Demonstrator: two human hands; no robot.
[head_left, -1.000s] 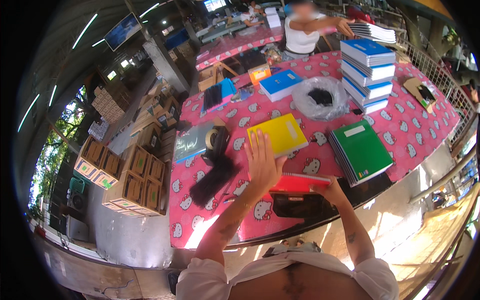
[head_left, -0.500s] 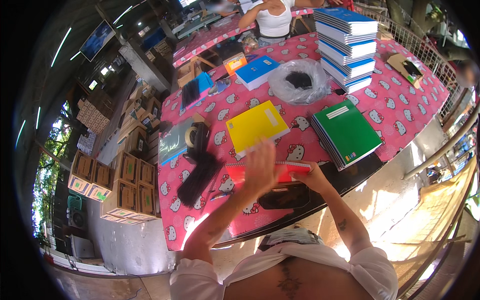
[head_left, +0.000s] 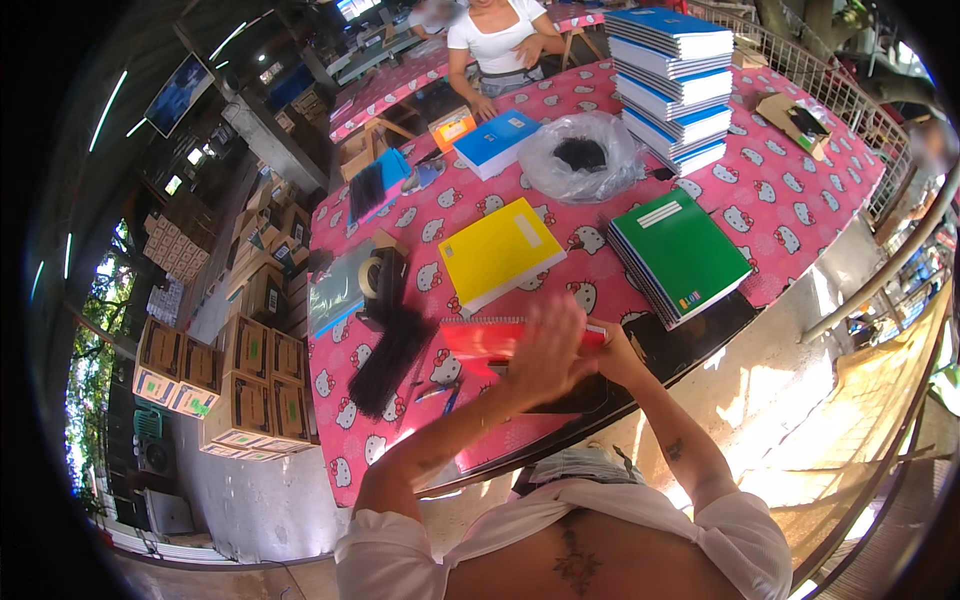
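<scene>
A red spiral notebook (head_left: 487, 338) lies near the front edge of the table, its coil along the far side. My left hand (head_left: 548, 350) is over its right half, fingers stretched out and a little blurred; whether the palm presses on the cover is hard to tell. With its fingers bent round the notebook's right end, my right hand (head_left: 618, 356) grips it. Just beyond sits a stack of yellow-covered notebooks or sheets (head_left: 503, 252). Green spiral notebooks (head_left: 680, 255) are piled to the right. Black coil wires (head_left: 390, 365) lie in a bundle to the left.
A tall stack of blue-covered notebooks (head_left: 672, 90) stands at the back right beside a translucent plastic bag (head_left: 585, 182) of black coils. A tape dispenser (head_left: 380, 280) is at the left. Across the table stands a person (head_left: 497, 45). Cardboard boxes (head_left: 255, 400) fill the floor at left.
My left hand has moved right along the red notebook. The person across has lowered an arm to the table, and the whole view has shifted slightly.
</scene>
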